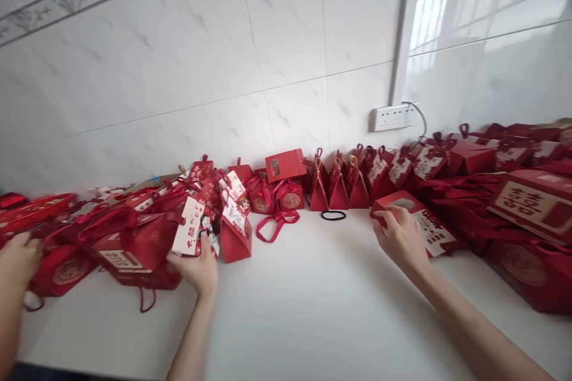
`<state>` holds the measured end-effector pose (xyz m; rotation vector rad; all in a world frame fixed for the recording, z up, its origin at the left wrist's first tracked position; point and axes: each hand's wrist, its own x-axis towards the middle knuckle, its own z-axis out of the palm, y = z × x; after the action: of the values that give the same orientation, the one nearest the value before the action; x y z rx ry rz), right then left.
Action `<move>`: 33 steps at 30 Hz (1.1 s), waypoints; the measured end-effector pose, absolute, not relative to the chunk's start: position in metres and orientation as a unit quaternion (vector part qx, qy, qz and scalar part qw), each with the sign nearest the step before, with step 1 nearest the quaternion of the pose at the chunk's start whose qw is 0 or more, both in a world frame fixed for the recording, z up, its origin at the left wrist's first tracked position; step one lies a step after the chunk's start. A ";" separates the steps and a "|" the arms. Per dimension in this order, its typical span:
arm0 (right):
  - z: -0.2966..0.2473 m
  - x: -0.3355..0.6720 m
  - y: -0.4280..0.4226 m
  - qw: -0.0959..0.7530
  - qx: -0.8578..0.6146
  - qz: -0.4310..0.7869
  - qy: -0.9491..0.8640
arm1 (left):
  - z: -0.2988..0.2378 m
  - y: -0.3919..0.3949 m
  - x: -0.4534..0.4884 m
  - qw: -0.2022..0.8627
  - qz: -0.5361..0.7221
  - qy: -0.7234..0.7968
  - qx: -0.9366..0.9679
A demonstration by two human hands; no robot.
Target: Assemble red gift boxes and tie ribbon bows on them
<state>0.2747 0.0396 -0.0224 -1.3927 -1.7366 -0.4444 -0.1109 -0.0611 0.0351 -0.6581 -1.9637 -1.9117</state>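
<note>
My left hand (196, 268) grips a small white-and-red gift box (188, 229) printed with a cartoon figure, its thumb on the printed side. Just right of that box stands a red triangular gift box (236, 235) with a white printed face. My right hand (402, 238) is bent over a red gift box (431, 229) with a clear window and white printed panel, its fingers closed on the near left edge. This box lies tilted on the white tabletop (304, 309), beside a row of upright triangular boxes (338, 187).
Another person's hand (20, 262) reaches among red boxes at the far left. Piled gift boxes (143, 247) line the left, more red boxes (518, 262) the right. A black hair tie (333, 215) and a red ribbon loop (274, 229) lie mid-table. A tiled wall with a socket (393, 118) rises behind.
</note>
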 end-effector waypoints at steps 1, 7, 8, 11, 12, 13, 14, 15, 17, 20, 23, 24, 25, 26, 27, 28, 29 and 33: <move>-0.019 0.278 0.039 0.389 -0.596 -0.186 -0.677 | 0.027 -0.060 -0.114 0.131 -0.654 -0.706 -0.238; -0.006 0.288 0.035 0.254 -0.746 -0.133 -0.601 | 0.011 -0.060 -0.126 0.133 -0.586 -0.744 -0.292; -0.007 0.289 0.035 0.248 -0.753 -0.128 -0.596 | 0.013 -0.060 -0.125 0.196 -0.588 -0.711 -0.333; -0.012 0.291 0.038 0.247 -0.762 -0.119 -0.587 | 0.024 -0.056 -0.102 0.329 -0.600 -0.524 -0.507; -0.011 0.293 0.038 0.251 -0.760 -0.116 -0.588 | 0.027 -0.054 -0.088 0.323 -0.602 -0.469 -0.559; -0.010 0.295 0.039 0.258 -0.755 -0.116 -0.592 | 0.029 -0.050 -0.070 0.301 -0.612 -0.438 -0.586; -0.007 0.298 0.039 0.268 -0.746 -0.119 -0.598 | 0.030 -0.047 -0.050 0.254 -0.620 -0.428 -0.607; -0.003 0.300 0.039 0.281 -0.733 -0.125 -0.606 | 0.028 -0.043 -0.029 0.189 -0.627 -0.426 -0.624; 0.007 0.304 0.036 0.305 -0.700 -0.143 -0.630 | 0.022 -0.034 0.009 0.013 -0.613 -0.437 -0.657; 0.019 0.300 0.027 0.392 -0.571 -0.199 -0.694 | 0.010 -0.022 0.044 -0.241 -0.611 -0.455 -0.602; 0.021 0.286 0.012 0.496 -0.341 -0.251 -0.758 | 0.004 -0.014 0.048 -0.463 -0.617 -0.445 -0.456; 0.020 0.280 0.008 0.502 -0.287 -0.256 -0.774 | 0.003 -0.013 0.046 -0.511 -0.606 -0.433 -0.429; 0.019 0.275 0.003 0.495 -0.256 -0.254 -0.790 | 0.004 -0.014 0.044 -0.541 -0.592 -0.420 -0.424; 0.018 0.270 -0.001 0.484 -0.237 -0.249 -0.805 | 0.004 -0.016 0.043 -0.552 -0.580 -0.408 -0.440; 0.017 0.267 -0.004 0.474 -0.224 -0.241 -0.817 | 0.005 -0.018 0.042 -0.545 -0.569 -0.401 -0.467; 0.016 0.264 -0.005 0.468 -0.215 -0.229 -0.826 | 0.006 -0.020 0.043 -0.529 -0.558 -0.401 -0.498; 0.016 0.262 -0.006 0.467 -0.210 -0.213 -0.832 | 0.008 -0.022 0.045 -0.507 -0.551 -0.408 -0.523; 0.015 0.259 -0.004 0.491 -0.212 -0.160 -0.830 | 0.018 -0.024 0.058 -0.420 -0.573 -0.441 -0.548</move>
<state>0.2591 -0.0036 0.0153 -0.5149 -2.0142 -0.3888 0.0579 -0.0242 0.0185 -2.4220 -1.9490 -2.5315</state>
